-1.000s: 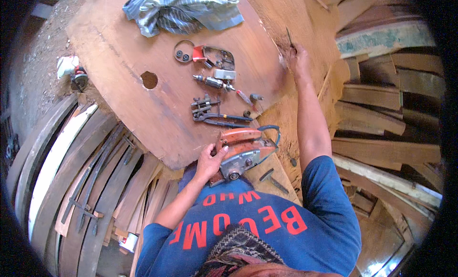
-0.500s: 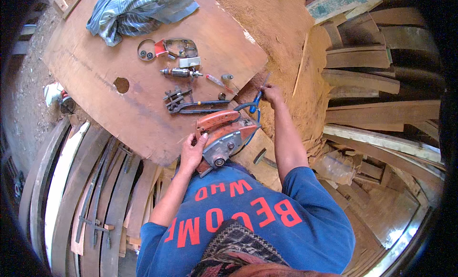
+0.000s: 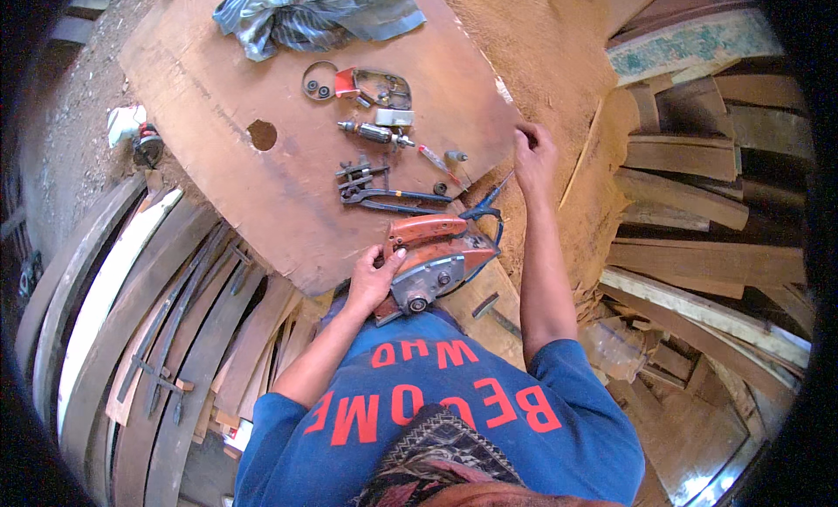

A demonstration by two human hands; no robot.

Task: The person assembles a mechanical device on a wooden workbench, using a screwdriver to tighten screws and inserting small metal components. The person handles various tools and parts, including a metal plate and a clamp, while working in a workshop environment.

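An orange and grey electric planer [image 3: 441, 267] rests against my lap at the near edge of the board. My left hand [image 3: 375, 278] is closed on its left end, the thumb on top. Apart from the planer, my right hand [image 3: 535, 162] is raised by the board's right corner, with loosely curled fingers and nothing visible in them. A blue-handled screwdriver [image 3: 482, 210] lies by the planer's right end, next to its cord, with its shaft toward my right forearm. Just beyond the planer are black-handled pliers [image 3: 401, 198] and a motor armature [image 3: 375, 133].
The brown wooden board [image 3: 297, 210] also carries a red-and-clear screwdriver [image 3: 435, 160], a drive belt [image 3: 306, 79], an open red case part [image 3: 347, 82] and a bluish cloth [image 3: 319, 18]. Curved planks [image 3: 188, 332] are stacked left, more timber [image 3: 681, 158] right. Sawdust [image 3: 559, 62] covers the ground.
My right hand has let go of the blue screwdriver and moved up and away from it. My left hand stays on the planer. The whole view has shifted slightly.
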